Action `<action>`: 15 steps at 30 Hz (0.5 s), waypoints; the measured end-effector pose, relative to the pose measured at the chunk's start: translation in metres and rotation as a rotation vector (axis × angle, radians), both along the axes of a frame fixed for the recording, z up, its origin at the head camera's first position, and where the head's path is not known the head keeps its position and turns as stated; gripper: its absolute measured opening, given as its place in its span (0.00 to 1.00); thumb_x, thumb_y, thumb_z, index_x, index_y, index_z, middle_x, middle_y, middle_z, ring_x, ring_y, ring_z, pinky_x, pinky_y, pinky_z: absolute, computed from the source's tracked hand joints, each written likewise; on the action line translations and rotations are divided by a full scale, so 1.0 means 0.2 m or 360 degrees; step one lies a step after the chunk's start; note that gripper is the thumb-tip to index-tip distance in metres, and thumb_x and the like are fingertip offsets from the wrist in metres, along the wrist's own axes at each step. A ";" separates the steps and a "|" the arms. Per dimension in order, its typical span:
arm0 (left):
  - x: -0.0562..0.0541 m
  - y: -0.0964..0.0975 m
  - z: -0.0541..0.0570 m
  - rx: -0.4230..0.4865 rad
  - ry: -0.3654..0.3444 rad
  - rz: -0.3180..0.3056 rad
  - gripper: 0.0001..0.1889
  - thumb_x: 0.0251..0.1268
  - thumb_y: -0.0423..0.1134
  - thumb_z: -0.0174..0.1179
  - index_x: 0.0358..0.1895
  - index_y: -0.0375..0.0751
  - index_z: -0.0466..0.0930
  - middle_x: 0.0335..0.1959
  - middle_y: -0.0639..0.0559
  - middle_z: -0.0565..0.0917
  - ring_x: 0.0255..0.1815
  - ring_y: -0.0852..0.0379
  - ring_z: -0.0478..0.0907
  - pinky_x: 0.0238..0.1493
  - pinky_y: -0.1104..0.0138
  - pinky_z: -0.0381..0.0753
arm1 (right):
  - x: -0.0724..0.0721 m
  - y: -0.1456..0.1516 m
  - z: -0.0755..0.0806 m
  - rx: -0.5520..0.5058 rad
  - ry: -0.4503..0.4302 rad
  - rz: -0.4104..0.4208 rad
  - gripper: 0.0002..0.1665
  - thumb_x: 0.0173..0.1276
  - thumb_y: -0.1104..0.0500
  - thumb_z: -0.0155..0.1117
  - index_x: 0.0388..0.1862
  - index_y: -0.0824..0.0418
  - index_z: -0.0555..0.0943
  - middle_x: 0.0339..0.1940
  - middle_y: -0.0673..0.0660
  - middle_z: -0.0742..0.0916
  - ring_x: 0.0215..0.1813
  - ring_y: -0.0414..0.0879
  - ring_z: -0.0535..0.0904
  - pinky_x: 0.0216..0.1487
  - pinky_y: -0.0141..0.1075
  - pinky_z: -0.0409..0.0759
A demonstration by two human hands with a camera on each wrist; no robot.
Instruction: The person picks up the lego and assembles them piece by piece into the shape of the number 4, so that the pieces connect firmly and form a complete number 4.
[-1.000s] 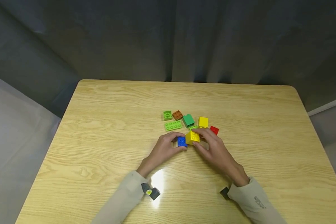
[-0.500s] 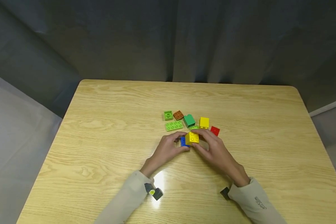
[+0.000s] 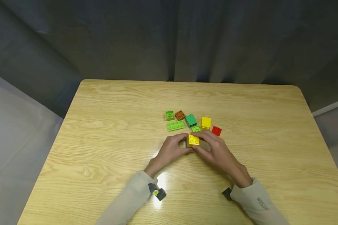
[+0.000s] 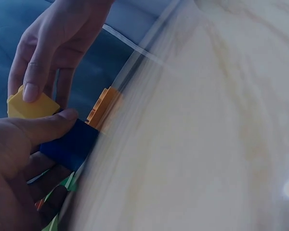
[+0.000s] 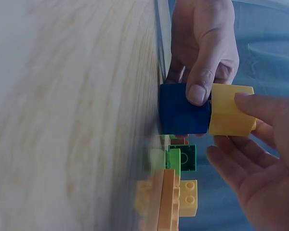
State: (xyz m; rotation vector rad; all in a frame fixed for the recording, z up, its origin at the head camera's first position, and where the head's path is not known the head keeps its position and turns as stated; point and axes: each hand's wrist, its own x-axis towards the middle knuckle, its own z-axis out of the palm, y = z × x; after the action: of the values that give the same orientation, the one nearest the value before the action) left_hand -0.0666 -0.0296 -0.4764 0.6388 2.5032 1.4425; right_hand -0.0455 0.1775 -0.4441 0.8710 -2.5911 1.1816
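My left hand [image 3: 171, 147] grips a blue brick [image 5: 183, 109] standing on the table, its thumb on the near side. Above it, my right hand [image 3: 215, 147] pinches a yellow brick [image 3: 193, 140] with studs facing up. The yellow brick sits directly over the blue one, which is mostly hidden in the head view. In the right wrist view, a thin dark seam shows between the two; whether they are fully pressed together, I cannot tell. The left wrist view shows the left thumb on the blue brick [image 4: 70, 144] and the right thumb on the yellow brick [image 4: 33, 103].
Behind the hands lie loose bricks: light green ones [image 3: 175, 125], a brown one [image 3: 180, 115], a dark green one [image 3: 191, 120], another yellow one [image 3: 206, 123] and a red one [image 3: 216, 131]. The wooden table [image 3: 115, 109] ends at a dark curtain [image 3: 129, 40].
My left hand has moved right with the blue brick, bringing it beneath the yellow brick. The right hand has stayed nearly in place, and the yellow brick has become more upright.
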 end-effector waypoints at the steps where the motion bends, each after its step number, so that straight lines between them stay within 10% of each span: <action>1: 0.00 0.00 0.00 -0.0003 0.0005 -0.0002 0.27 0.61 0.42 0.77 0.63 0.39 0.83 0.56 0.49 0.88 0.61 0.54 0.82 0.64 0.62 0.79 | 0.00 0.00 0.00 -0.0003 0.0003 -0.0001 0.27 0.62 0.67 0.79 0.61 0.63 0.83 0.56 0.55 0.87 0.58 0.51 0.83 0.58 0.49 0.83; 15: 0.01 0.01 0.00 -0.0005 0.0022 0.0014 0.27 0.61 0.41 0.77 0.63 0.38 0.83 0.55 0.48 0.88 0.60 0.53 0.83 0.64 0.61 0.79 | 0.00 0.00 0.04 0.0072 -0.0032 -0.0011 0.26 0.63 0.66 0.79 0.61 0.65 0.84 0.56 0.58 0.87 0.59 0.54 0.84 0.58 0.51 0.84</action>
State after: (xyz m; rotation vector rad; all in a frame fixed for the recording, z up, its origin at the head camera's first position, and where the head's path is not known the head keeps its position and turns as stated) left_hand -0.0650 -0.0274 -0.4773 0.6404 2.5211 1.4420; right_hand -0.0448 0.1772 -0.4359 0.8626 -2.6440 1.1402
